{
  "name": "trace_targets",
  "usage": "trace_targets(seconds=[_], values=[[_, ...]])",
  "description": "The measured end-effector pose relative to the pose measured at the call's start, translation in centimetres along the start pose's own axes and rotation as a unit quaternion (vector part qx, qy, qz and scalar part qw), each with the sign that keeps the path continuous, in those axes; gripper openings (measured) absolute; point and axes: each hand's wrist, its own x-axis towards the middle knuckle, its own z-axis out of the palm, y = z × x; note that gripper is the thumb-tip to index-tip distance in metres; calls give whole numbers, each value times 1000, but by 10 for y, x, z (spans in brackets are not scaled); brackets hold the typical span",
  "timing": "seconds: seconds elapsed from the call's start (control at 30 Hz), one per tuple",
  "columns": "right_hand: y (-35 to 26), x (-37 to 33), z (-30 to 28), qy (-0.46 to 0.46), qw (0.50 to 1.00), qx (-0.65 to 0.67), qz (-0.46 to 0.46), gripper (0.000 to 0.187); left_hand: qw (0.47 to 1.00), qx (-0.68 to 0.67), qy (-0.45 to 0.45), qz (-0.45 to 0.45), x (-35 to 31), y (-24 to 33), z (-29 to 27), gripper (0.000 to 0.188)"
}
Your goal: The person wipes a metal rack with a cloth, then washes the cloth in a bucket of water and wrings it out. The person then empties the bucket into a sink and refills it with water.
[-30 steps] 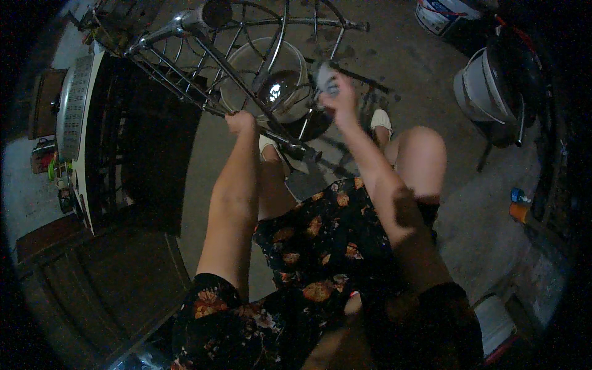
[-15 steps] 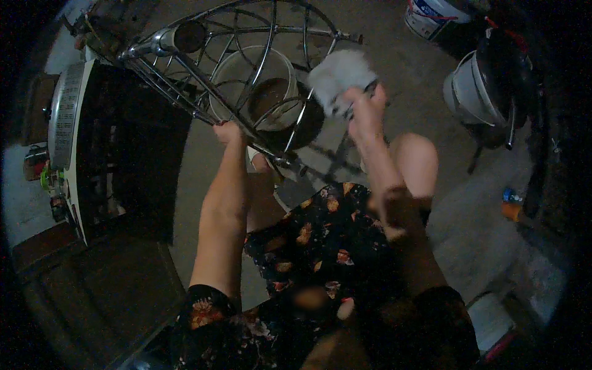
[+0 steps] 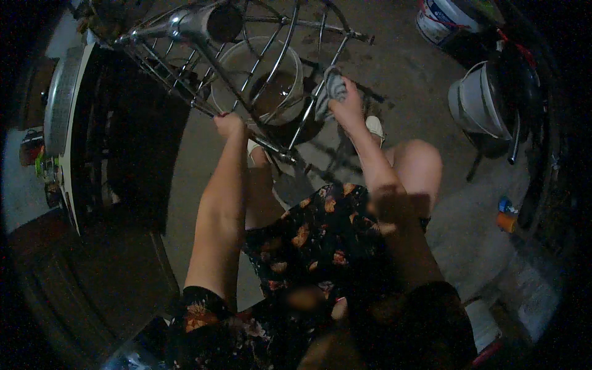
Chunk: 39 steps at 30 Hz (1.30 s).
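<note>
Left hand (image 3: 231, 124) on metal rack (image 3: 227, 80), near rail (image 3: 269, 143) slanting down rightward

Black, orange-flowered clothing (image 3: 301, 235) is worn — short sleeves (image 3: 205, 313) included — with pale shoes (image 3: 375, 127).

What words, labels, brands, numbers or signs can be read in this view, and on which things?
None can be read.
White bucket at the upper right: blue markings, too small and blurred to read.
Paler grey bucket below it: no lettering visible.
Metal frame in the left hand: no lettering visible.
Cloth in the right hand: no lettering visible.
</note>
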Motion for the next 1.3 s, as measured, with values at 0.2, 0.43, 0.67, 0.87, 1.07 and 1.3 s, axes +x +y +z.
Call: trace_targets(seconds=[0.2, 0.43, 0.67, 0.87, 1.07, 1.3], values=[[-32, -83, -14, -219, 952, 152, 150, 60, 999, -12, 23, 22, -13, 14, -7, 32], [-61, -79, -18, -431, 895, -74, -93, 51, 995, -87, 29, -38, -14, 20, -10, 31], [-115, -79, -13, -336, 926, -60, -163, 50, 968, -231, 90, -36, 41, -31, 41, 25], [-166, -99, 1, -372, 874, -127, -286, 47, 950, -291, 104, -35, 75, -68, 65, 21], [-204, -83, -36, -251, 942, -94, -202, 56, 972, -213, 85, -51, -18, 8, 17, 25], [-199, -48, -29, -353, 935, 17, -8, 58, 900, -382, 208, 42, -5, 16, 12, 20]])
